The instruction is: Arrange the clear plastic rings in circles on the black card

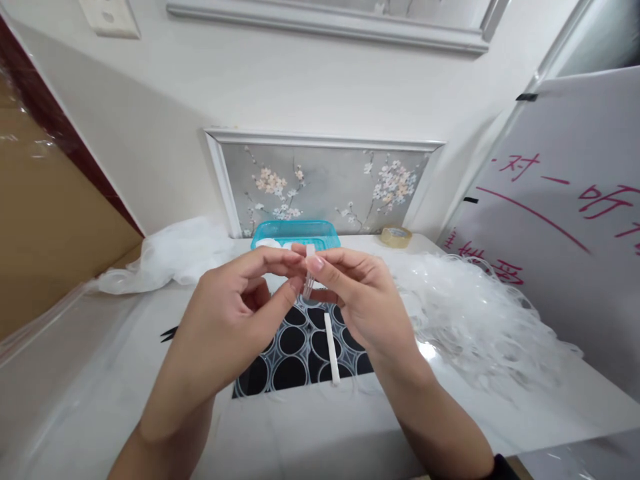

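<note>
A small clear-and-white plastic piece (309, 270), looking like a narrow band seen edge-on, is held up over the table in front of me. My right hand (363, 290) pinches it between thumb and fingers. From the other side, the thumb and fingertips of my left hand (250, 300) close on its edge; part of the piece is hidden by the fingers. Below lies a black mat with a circle pattern (293, 340), and on it a thin white strip (331, 348). Dark pointed tips, perhaps of scissors (169, 335), stick out beside my left wrist.
A heap of translucent plastic rings (465, 313) covers the table's right side. Behind my hands stands a blue plastic tray (295, 230) with white pieces in it. A tape roll (396, 237) sits against the wall. A white translucent bundle (175, 253) lies back left, near a cardboard box (50, 220).
</note>
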Motion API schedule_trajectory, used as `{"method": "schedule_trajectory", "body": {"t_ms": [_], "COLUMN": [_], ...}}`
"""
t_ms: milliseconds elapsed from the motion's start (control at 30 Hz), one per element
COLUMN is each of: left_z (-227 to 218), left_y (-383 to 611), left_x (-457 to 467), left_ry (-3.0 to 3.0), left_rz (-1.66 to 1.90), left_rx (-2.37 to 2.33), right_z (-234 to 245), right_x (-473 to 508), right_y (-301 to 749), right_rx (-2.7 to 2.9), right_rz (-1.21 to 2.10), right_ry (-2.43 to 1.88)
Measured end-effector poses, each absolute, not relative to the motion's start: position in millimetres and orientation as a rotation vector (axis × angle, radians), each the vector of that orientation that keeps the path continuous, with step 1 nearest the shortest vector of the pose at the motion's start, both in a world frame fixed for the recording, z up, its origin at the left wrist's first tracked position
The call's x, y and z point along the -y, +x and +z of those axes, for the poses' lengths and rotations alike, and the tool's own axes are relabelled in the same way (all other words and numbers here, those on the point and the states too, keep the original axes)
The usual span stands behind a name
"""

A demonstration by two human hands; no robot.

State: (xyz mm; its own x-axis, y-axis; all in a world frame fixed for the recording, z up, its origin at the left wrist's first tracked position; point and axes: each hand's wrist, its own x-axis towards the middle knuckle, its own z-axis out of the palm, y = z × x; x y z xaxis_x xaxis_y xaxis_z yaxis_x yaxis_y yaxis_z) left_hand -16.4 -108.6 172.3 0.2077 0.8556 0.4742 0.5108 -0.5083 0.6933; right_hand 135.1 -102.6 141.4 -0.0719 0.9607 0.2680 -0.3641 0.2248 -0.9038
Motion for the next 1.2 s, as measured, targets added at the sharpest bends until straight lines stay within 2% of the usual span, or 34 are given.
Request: {"method": "schedule_trajectory", "body": {"t_ms": [200, 1200], "left_z": [170.7, 169.4], "left_y": [-16.1, -13.5], "left_x": [107.7, 107.9], "left_ry": [2.277, 2.329], "left_rz": [1.202, 1.260], "left_rx": [-1.266, -1.277], "right_z": [143.1, 140.4], "right_x": [104.0, 101.7], "right_y": [133.1, 132.2], "right_rx": [1.103, 1.111], "right_rz": [1.251, 1.262], "right_ry": [-0.675, -0.664]}}
